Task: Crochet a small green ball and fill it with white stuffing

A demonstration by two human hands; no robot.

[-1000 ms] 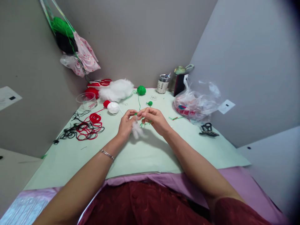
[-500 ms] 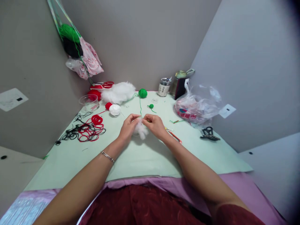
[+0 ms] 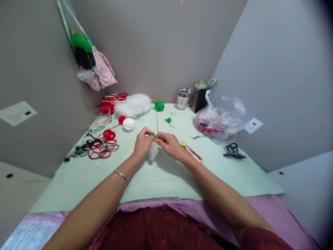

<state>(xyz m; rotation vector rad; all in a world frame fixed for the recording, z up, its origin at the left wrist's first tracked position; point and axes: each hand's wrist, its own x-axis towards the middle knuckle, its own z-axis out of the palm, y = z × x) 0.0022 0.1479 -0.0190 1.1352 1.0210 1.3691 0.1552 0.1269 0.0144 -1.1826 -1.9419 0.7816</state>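
Observation:
My left hand (image 3: 142, 144) is closed on a small green yarn piece (image 3: 153, 135), mostly hidden by the fingers. A tuft of white stuffing (image 3: 153, 153) hangs below it, between my hands. My right hand (image 3: 168, 144) pinches at the right side of the green piece; what lies between its fingertips is too small to make out. From near the fingers a green strand runs back to a green yarn ball (image 3: 159, 106). Orange thread snips (image 3: 196, 155) and a yellow-handled tool (image 3: 183, 144) lie just right of my right hand.
White stuffing (image 3: 134, 105) is heaped at the back left, behind a white yarn ball (image 3: 128, 124). Tangled red yarn (image 3: 100, 150) and black yarn (image 3: 80, 149) spread on the left. A plastic bag (image 3: 218, 121), pen holder (image 3: 182, 99) and black hair clip (image 3: 234, 151) are on the right.
The stuffing tuft looks narrower and hangs nearer my left hand. Green now shows at my left fingertips. My right hand has shifted slightly down, and the whole view has tilted a little.

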